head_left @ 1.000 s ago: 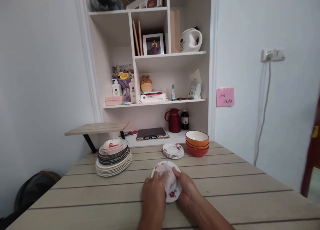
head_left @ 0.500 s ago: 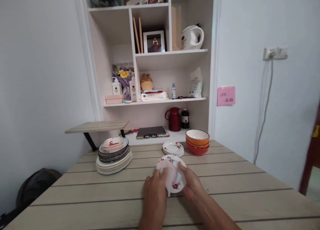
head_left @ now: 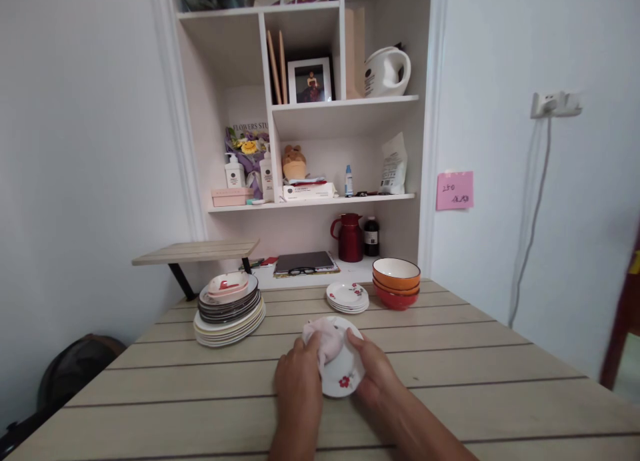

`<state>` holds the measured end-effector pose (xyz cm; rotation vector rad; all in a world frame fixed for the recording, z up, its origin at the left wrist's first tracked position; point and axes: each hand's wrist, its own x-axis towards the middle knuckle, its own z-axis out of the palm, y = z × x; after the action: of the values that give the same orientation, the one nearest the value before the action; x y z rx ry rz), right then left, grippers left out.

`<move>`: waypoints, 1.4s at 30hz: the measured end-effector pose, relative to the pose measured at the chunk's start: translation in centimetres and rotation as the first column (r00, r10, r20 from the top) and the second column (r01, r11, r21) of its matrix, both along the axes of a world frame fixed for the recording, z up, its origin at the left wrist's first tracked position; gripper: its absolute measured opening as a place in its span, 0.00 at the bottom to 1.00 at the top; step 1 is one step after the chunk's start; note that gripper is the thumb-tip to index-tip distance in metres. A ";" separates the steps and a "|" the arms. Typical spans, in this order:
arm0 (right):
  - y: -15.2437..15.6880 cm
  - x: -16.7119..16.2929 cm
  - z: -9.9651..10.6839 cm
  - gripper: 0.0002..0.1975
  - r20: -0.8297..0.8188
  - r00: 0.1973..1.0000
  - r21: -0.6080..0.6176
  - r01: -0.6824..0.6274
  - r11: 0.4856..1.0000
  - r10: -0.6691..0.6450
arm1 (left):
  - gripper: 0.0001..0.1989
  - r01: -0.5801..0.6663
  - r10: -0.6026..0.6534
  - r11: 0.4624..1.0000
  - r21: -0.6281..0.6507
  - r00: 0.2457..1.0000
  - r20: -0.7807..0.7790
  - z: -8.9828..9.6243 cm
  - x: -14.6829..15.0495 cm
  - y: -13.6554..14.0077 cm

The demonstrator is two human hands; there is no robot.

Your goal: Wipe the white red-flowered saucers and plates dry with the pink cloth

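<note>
Low over the wooden table, my right hand [head_left: 375,371] grips the right rim of a small white plate [head_left: 350,364] with red flowers, thumb on top. The plate tilts toward me. My left hand [head_left: 301,374] is closed on a pale pink cloth [head_left: 326,339] and presses it against the plate's upper left part. The cloth covers that side of the plate, and the left fingertips are partly hidden in its folds. Just beyond stands a short stack of matching flowered plates [head_left: 347,296].
Orange and red bowls [head_left: 397,284] are stacked at the back right. A taller stack of plates [head_left: 230,321], topped by small pink dishes [head_left: 228,285], stands at the left beside a raised wooden shelf [head_left: 197,251]. A red jug [head_left: 350,237] and a laptop [head_left: 303,262] lie behind.
Both hands have shifted slightly left and toward me with the plate. The cloth has bunched up and moved toward the plate's upper left edge.
</note>
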<state>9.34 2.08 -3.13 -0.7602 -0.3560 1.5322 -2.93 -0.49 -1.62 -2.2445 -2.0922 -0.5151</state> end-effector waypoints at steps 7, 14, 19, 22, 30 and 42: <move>0.7 1.4 0.2 0.16 0.007 0.998 -0.041 0.065 0.997 -0.064 | 0.26 0.190 -0.189 0.982 0.006 0.978 -0.083 -0.4 2.3 -0.8; 0.2 -0.4 -0.9 0.15 0.018 0.996 0.042 -0.088 0.995 0.087 | 0.21 0.097 -0.097 0.994 -0.054 0.995 0.006 0.0 0.8 -0.3; 0.1 -0.1 -0.2 0.19 0.019 1.000 -0.002 -0.004 1.000 0.004 | 0.24 -0.030 0.030 0.999 -0.045 1.000 -0.001 0.1 -0.2 0.1; 0.3 1.0 0.4 0.20 0.009 0.998 -0.037 0.060 0.998 -0.060 | 0.24 0.004 -0.006 0.998 -0.065 0.999 -0.037 0.1 0.6 -0.1; 0.6 0.9 0.2 0.16 0.011 0.999 -0.045 0.049 0.998 -0.048 | 0.24 0.178 -0.180 0.984 -0.032 0.981 -0.071 -0.2 2.0 -0.8; 0.4 0.8 0.1 0.19 0.007 0.998 -0.041 0.066 0.997 -0.066 | 0.24 -0.030 0.029 0.998 -0.052 0.999 -0.018 0.3 0.1 -0.1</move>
<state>10.11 2.49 -3.06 -0.8012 -0.3015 1.4791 -2.87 -0.63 -1.34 -2.2327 -2.1520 -0.4435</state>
